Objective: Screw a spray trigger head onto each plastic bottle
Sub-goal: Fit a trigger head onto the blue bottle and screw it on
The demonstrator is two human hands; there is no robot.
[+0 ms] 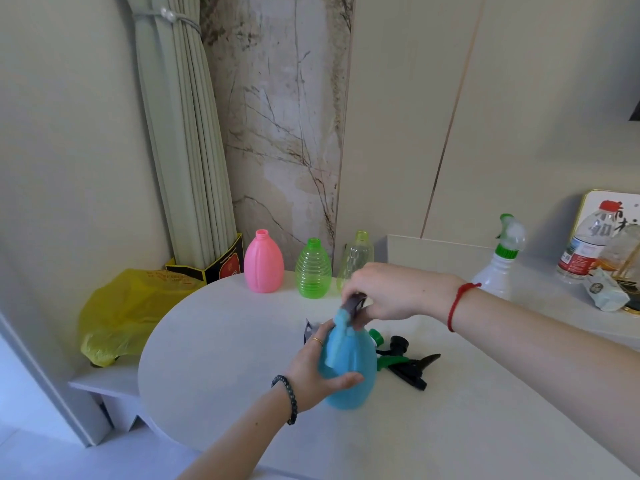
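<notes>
- Blue bottle (349,372) stands on desk (214,358), wrapped by left hand (317,367); fingers curled round its body
- Right hand (388,292) fingers pinch trigger head (354,304) at bottle neck, directly above left fingers
- Best approach, imo: keep bottle upright & steady, seat collar square on threads, twist w/o forcing; cross-threading likely if tilted
- Spare heads (405,358) lie just right of left fingers; pink bottle (264,263), green bottle (313,270) beyond, uncapped

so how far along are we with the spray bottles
One looks done: the white bottle at the right already wears a trigger head. In hand: the left hand steadies the blue bottle while the right hand works a head onto its neck. Left: the pink bottle, green bottle and clear bottle stand uncapped.
</notes>
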